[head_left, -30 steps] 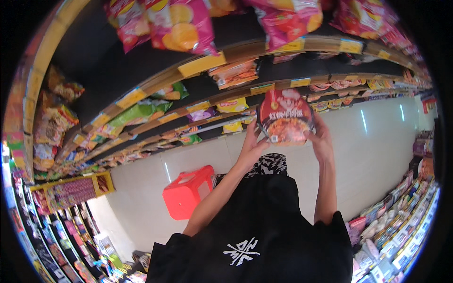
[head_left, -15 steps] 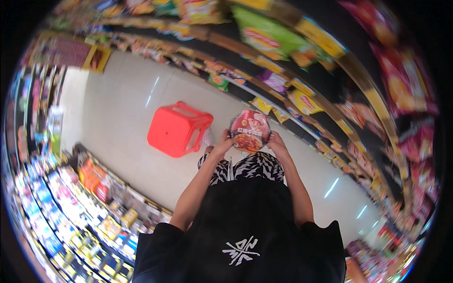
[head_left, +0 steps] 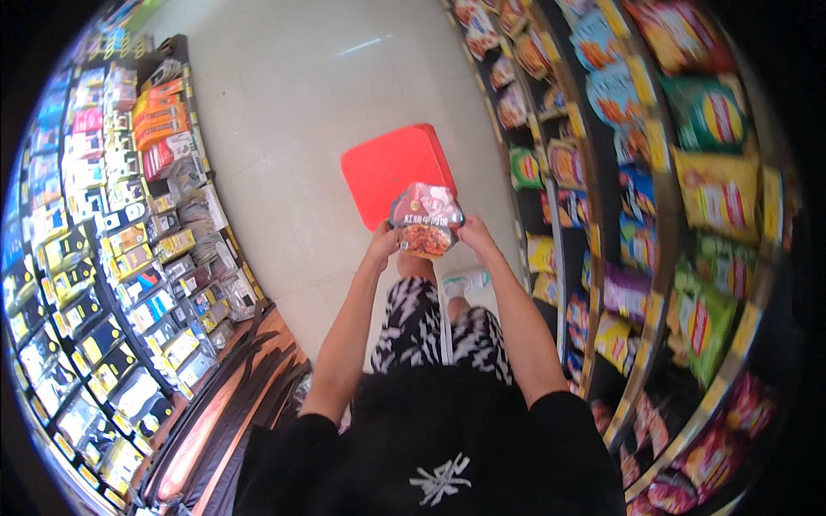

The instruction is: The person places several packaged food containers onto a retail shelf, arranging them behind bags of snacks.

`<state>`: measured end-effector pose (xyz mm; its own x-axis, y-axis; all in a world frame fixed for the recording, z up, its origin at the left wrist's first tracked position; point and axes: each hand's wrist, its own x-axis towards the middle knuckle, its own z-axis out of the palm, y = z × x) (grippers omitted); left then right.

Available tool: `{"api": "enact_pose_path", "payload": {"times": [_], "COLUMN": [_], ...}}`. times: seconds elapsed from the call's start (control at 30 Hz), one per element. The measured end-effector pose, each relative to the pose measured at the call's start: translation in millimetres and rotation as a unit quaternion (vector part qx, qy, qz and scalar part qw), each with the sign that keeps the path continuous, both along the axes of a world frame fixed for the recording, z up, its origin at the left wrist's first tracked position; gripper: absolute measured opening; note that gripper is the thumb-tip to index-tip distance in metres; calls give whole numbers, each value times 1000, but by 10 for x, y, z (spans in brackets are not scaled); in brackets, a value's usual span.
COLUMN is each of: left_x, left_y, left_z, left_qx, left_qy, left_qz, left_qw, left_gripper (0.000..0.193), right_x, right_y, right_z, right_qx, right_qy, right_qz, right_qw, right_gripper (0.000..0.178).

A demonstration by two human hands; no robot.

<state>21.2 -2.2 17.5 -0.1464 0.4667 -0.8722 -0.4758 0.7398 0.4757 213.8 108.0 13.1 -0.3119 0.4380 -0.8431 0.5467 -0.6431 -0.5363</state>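
Note:
Between my two hands, out in front of my body, is a packaged ready-meal box with a dark red printed top and a picture of food on it. My left hand grips its left side, and my right hand grips its right side. Most of the fingers are hidden under or behind the package. Just beyond it a red plastic stool stands on the floor, and the package overlaps the stool's near right part in the view.
To the right runs a shelf of bagged snacks in several tiers. On the left, another shelf carries small boxed and hanging goods. A wood-coloured edge with dark strips lies at lower left. Pale floor tiles stretch between the shelves.
My body and view have turned, so the aisle now runs straight ahead. The stool now lies directly beyond the package instead of off to its left. Both hands keep hold of the package.

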Motion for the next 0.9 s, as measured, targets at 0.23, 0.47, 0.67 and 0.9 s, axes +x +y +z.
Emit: {"api": "enact_pose_path", "payload": {"times": [0.23, 0.47, 0.67, 0.9], "left_x": [-833, -1008, -522, 246], "left_y": [134, 44, -168, -426], "left_z": [-537, -841, -884, -998], "left_qx": [7, -24, 6, -15], "left_qy": [40, 71, 184, 174], "left_qz": [130, 81, -21, -253], "left_qw": [991, 994, 983, 952], "left_gripper": [45, 74, 61, 52], "right_x": [-1007, -1028, -148, 1458], "right_y": [329, 66, -447, -1040], "right_z": [-463, -756, -745, -380], "right_qx": [23, 95, 123, 163], "right_qy": [32, -22, -19, -138], "right_qz": [22, 87, 94, -80], "right_qw": [999, 991, 988, 974], "right_gripper": [51, 49, 44, 45]}}
